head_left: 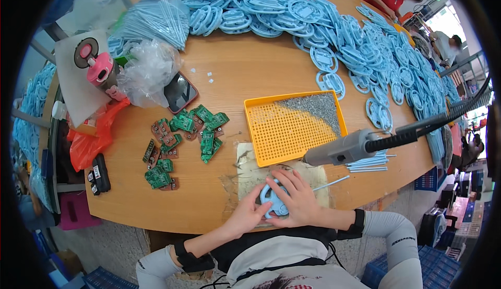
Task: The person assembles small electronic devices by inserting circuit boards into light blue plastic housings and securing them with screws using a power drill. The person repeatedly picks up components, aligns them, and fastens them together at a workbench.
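Note:
Both my hands are around a light-blue plastic ring-shaped housing [278, 206] at the table's near edge. My left hand [247, 212] grips its left side, thumb over the front. My right hand [296, 201] covers the upper right side, fingers bent over it. A thin light-blue rod [332, 183] sticks out to the right from beneath my right hand; whether it is joined to the housing is hidden. Under the hands lies a worn pale mat [250, 166]. Just beyond them, a grey electric screwdriver [334, 151] hangs, apart from my fingers.
A yellow perforated tray [271, 137] holds small screws [318, 106]. Green circuit boards [207, 142] lie to the left, below a phone [180, 91]. Piled blue housings [308, 12] line the far and right sides. Loose rods [368, 163] lie right; a pink-lidded bottle [104, 75] stands left.

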